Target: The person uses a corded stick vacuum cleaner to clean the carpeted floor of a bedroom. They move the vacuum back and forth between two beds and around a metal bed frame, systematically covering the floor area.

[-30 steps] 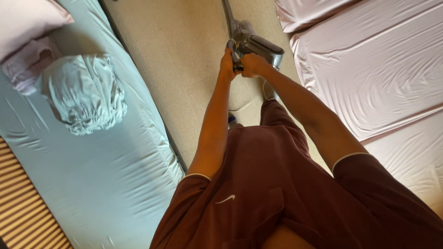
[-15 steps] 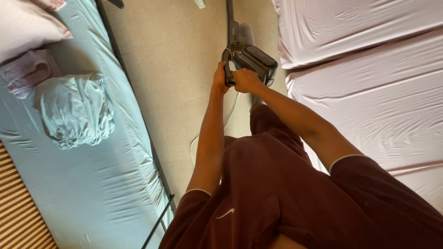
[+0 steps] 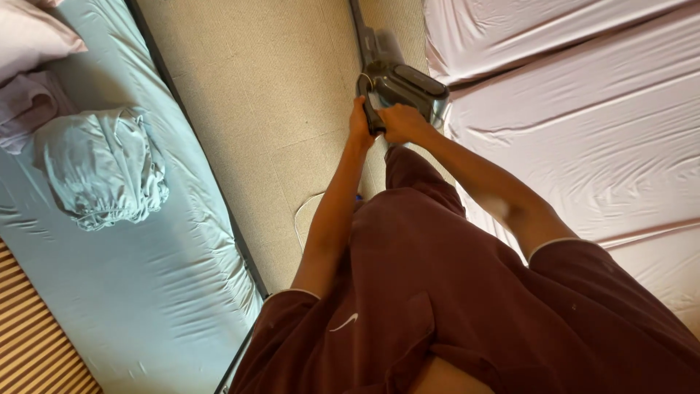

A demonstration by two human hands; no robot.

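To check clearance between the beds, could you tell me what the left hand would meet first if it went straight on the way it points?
Probably the vacuum body itself: the left hand already grips its handle.

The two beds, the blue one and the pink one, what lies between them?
In the head view, beige carpet runs between blue bed and pink bed, with the vacuum and a white cord.

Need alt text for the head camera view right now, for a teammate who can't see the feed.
Both hands, left hand and right hand, grip the handle of a dark stick vacuum over a beige carpet. A bed with a light blue sheet and a bundled blue cloth lies on one side, pink-sheeted mattresses on the other.
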